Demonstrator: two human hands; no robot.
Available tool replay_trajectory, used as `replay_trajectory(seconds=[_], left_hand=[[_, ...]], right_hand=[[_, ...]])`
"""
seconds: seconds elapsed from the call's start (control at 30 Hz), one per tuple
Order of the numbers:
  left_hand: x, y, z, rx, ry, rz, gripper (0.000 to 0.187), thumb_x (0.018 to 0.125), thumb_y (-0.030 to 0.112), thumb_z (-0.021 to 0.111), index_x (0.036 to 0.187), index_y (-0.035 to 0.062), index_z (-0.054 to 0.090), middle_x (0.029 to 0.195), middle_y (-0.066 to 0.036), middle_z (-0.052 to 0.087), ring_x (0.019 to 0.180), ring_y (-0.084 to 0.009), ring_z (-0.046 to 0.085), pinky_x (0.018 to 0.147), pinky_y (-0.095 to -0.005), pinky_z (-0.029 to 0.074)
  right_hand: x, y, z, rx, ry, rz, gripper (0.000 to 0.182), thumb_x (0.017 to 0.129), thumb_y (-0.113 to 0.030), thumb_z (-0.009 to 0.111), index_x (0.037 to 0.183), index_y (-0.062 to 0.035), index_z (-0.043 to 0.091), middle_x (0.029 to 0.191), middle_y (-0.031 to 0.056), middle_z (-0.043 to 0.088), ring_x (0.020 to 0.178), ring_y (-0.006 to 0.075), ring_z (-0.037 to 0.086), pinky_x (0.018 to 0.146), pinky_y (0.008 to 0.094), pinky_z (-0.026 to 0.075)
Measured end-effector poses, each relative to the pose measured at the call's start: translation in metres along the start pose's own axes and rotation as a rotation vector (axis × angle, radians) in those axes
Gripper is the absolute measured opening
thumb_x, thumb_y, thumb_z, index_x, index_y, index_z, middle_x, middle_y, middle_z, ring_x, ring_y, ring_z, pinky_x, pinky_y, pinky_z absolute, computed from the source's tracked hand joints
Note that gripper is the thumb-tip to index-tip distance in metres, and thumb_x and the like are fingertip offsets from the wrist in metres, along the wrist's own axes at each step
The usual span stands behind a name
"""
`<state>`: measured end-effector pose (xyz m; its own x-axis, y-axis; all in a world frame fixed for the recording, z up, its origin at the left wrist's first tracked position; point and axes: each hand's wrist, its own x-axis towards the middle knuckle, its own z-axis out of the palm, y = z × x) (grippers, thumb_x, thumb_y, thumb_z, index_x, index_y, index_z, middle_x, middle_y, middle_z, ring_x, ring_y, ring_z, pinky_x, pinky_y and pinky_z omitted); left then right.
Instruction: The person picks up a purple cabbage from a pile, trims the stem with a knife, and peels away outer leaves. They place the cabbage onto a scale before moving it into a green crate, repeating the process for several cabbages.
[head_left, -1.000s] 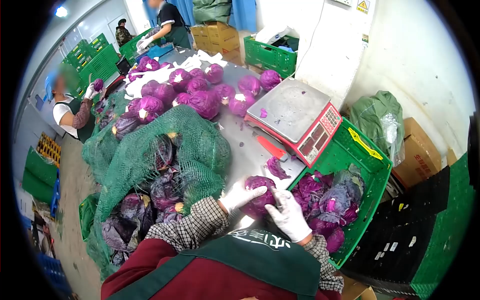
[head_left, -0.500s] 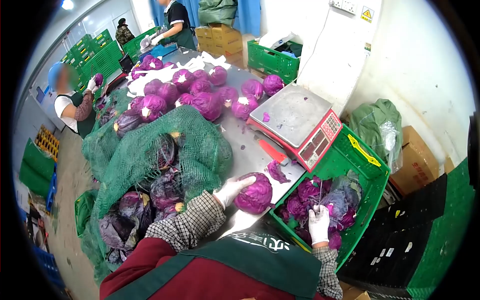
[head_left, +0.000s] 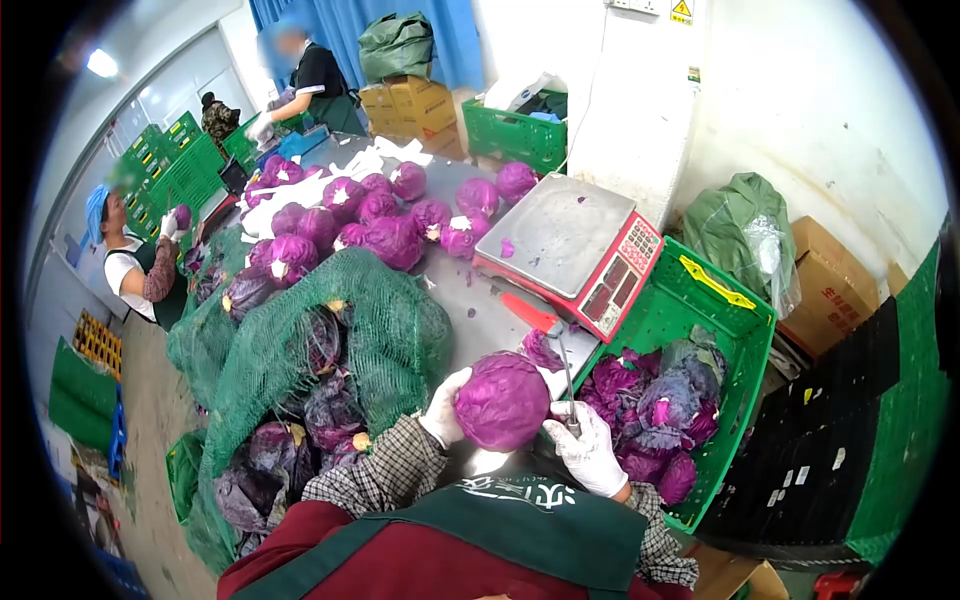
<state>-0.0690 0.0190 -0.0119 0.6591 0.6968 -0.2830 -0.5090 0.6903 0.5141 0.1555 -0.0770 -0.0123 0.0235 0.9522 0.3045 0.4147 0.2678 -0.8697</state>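
A round red cabbage point(head_left: 502, 402) is in my gloved left hand point(head_left: 446, 408), gripped from its left side, above the metal table's near edge. My gloved right hand point(head_left: 588, 450) is closed round the handle of a knife point(head_left: 569, 385), whose blade points up just right of the cabbage. Behind them a red-handled tool point(head_left: 528, 311) lies on the metal table point(head_left: 475, 305) near a loose purple leaf point(head_left: 541, 348). To the right, a green crate point(head_left: 735, 390) holds purple leaves and trimmings point(head_left: 660, 400).
A red scale point(head_left: 560, 235) stands on the table, with several trimmed cabbages point(head_left: 392, 242) behind. Green net sacks point(head_left: 330, 290) of cabbages crowd the left. Two aproned people work beyond, one at left point(head_left: 145, 265), one at the back point(head_left: 325, 85). Another person stands farther off.
My right hand has moved from over the crate to beside the cabbage, bringing the knife upright. The cabbage has shifted slightly left and down. The camera view has shifted.
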Motion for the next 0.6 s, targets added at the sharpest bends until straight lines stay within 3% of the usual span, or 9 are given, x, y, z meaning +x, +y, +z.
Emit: replay_trajectory(seconds=[0.07, 0.17, 0.3, 0.37, 0.53, 0.57, 0.6], left_hand=[[-0.003, 0.0, 0.003, -0.075, -0.027, -0.04, 0.065, 0.086, 0.043, 0.057, 0.138, 0.006, 0.045, 0.138, -0.017, 0.05, 0.127, -0.0353, 0.049, 0.108, -0.0546, 0.036], [0.004, -0.004, -0.013, -0.186, -0.073, -0.085, 0.064, 0.085, 0.041, 0.059, 0.137, 0.0057, 0.046, 0.136, -0.018, 0.051, 0.125, -0.0367, 0.05, 0.106, -0.0565, 0.038], [0.01, -0.009, -0.031, -0.202, -0.149, -0.352, 0.066, 0.083, 0.042, 0.063, 0.137, 0.0073, 0.045, 0.136, -0.021, 0.049, 0.123, -0.037, 0.051, 0.104, -0.0544, 0.04], [0.005, -0.013, -0.004, -0.172, -0.207, -0.454, 0.071, 0.082, 0.043, 0.066, 0.139, 0.0083, 0.041, 0.138, -0.022, 0.046, 0.124, -0.038, 0.049, 0.103, -0.0538, 0.041], [-0.002, -0.022, 0.057, -0.092, -0.307, -0.62, 0.085, 0.08, 0.045, 0.073, 0.145, 0.0109, 0.032, 0.142, -0.027, 0.038, 0.126, -0.0406, 0.046, 0.101, -0.0521, 0.043], [-0.002, -0.023, 0.044, -0.496, -0.663, -0.65, 0.092, 0.078, 0.043, 0.076, 0.149, 0.0119, 0.026, 0.146, -0.028, 0.033, 0.128, -0.0431, 0.044, 0.102, -0.053, 0.042], [-0.002, -0.026, 0.037, -0.52, -0.697, -0.629, 0.098, 0.079, 0.045, 0.074, 0.15, 0.0103, 0.017, 0.149, -0.029, 0.025, 0.13, -0.0463, 0.039, 0.104, -0.0551, 0.04]], right_hand=[[0.005, -0.011, -0.007, -0.087, 0.072, -0.153, 0.017, 0.086, -0.01, 0.064, 0.1, -0.0022, 0.06, 0.09, 0.0143, 0.062, 0.079, 0.0309, 0.064, 0.07, 0.0366, 0.052], [0.015, -0.025, -0.02, -0.25, 0.131, -0.187, 0.007, 0.085, 0.002, 0.06, 0.09, 0.0002, 0.057, 0.085, 0.0127, 0.057, 0.072, 0.0272, 0.059, 0.065, 0.0351, 0.048], [0.043, -0.028, -0.034, -0.273, 0.278, -0.126, 0.005, 0.086, 0.001, 0.058, 0.09, -0.0015, 0.056, 0.083, 0.0142, 0.055, 0.07, 0.0296, 0.057, 0.064, 0.0355, 0.047], [0.051, -0.027, -0.039, -0.329, 0.325, -0.058, 0.008, 0.086, -0.003, 0.059, 0.094, -0.0023, 0.057, 0.085, 0.0151, 0.056, 0.07, 0.0321, 0.059, 0.063, 0.0376, 0.048], [0.041, 0.049, -0.053, -0.489, 0.447, 0.027, 0.01, 0.091, -0.012, 0.055, 0.093, -0.0028, 0.057, 0.084, 0.0175, 0.058, 0.073, 0.037, 0.059, 0.066, 0.0416, 0.049], [0.03, 0.069, -0.056, -0.561, 0.467, 0.014, 0.009, 0.091, -0.012, 0.054, 0.093, -0.0027, 0.057, 0.084, 0.018, 0.057, 0.074, 0.0374, 0.058, 0.067, 0.0421, 0.049], [0.017, 0.083, -0.062, -0.608, 0.482, 0.097, 0.009, 0.091, -0.011, 0.054, 0.092, -0.0026, 0.056, 0.082, 0.0185, 0.057, 0.074, 0.0379, 0.058, 0.067, 0.0424, 0.049]])
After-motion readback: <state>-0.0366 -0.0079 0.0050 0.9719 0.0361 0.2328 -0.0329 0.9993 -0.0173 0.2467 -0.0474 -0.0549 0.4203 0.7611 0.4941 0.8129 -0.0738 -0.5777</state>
